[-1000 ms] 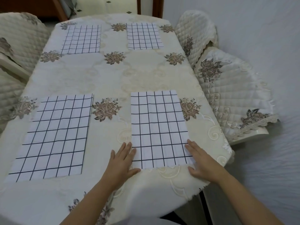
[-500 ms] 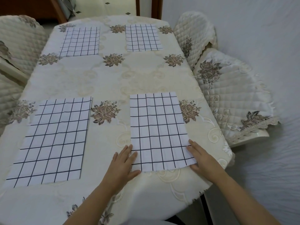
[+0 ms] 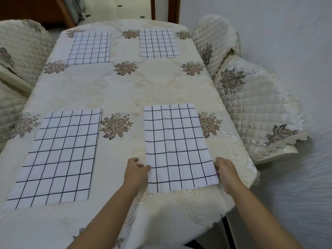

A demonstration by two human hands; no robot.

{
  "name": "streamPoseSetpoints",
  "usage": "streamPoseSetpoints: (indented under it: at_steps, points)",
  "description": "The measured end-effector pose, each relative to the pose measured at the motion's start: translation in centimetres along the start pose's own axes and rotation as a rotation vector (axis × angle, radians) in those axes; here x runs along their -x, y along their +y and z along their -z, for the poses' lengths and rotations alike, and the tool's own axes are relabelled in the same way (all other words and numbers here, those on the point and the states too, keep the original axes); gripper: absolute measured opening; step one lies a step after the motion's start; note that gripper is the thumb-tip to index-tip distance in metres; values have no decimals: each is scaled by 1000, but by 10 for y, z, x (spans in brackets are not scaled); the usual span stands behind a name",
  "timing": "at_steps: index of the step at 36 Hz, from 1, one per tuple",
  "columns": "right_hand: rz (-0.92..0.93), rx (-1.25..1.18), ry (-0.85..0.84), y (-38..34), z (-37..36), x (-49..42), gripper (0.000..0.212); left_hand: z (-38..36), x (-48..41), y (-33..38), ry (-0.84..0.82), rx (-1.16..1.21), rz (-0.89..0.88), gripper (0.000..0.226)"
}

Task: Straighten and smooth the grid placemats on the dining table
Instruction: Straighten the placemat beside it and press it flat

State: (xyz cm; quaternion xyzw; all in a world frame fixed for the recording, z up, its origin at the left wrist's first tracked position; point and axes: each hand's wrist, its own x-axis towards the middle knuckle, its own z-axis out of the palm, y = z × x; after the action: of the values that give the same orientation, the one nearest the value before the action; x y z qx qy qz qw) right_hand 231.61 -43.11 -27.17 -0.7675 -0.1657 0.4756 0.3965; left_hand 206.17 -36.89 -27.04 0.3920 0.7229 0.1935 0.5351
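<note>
The near right placemat point(image 3: 176, 144), white with a black grid, lies flat on the cream floral tablecloth point(image 3: 125, 90). My left hand point(image 3: 136, 171) sits at its left edge, fingers curled and thumb on the cloth's border, pinching it. At the mat's right edge my right hand point(image 3: 224, 169) has its fingers curled round the border. The near left placemat point(image 3: 59, 155) shows faint creases. Two more lie at the far end: the far left placemat point(image 3: 89, 48) and the far right placemat point(image 3: 158, 44).
Quilted covered chairs stand close to the table: one at the right point(image 3: 251, 105), another behind it point(image 3: 215, 38), and two at the left point(image 3: 18, 51). The table's rounded front edge point(image 3: 161, 221) is just below my forearms. A white wall runs along the right.
Both hands lay flat by the mat's near corners; now they have slid a little up its side edges and their fingers have curled onto the borders.
</note>
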Motion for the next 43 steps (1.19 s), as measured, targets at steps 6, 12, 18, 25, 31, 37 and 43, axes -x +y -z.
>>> streamPoseSetpoints:
  at_steps: [6, 12, 18, 25, 31, 37, 43]
  points:
    - [-51, 257, -73, -1, 0, 2, 25, 4, 4, 8, -171, 80, 114, 30]
    - [25, 345, -68, -2, -3, 0, 9, 4, 4, 7, -164, 26, 89, 19]
    - [81, 397, -31, -11, -5, -7, 18, -3, -4, 16, -102, -53, 27, 18]
    - [113, 359, -6, -22, -9, -21, 17, -7, -17, 30, -70, -81, -8, 16]
    - [153, 356, 17, -25, -12, -32, 8, -4, -27, 35, -63, -42, -15, 11]
    - [187, 365, 19, -25, -15, -36, 9, -5, -33, 30, -25, -37, -55, 6]
    - [186, 323, 19, -26, -17, -39, 9, -5, -39, 24, 36, -83, -88, 14]
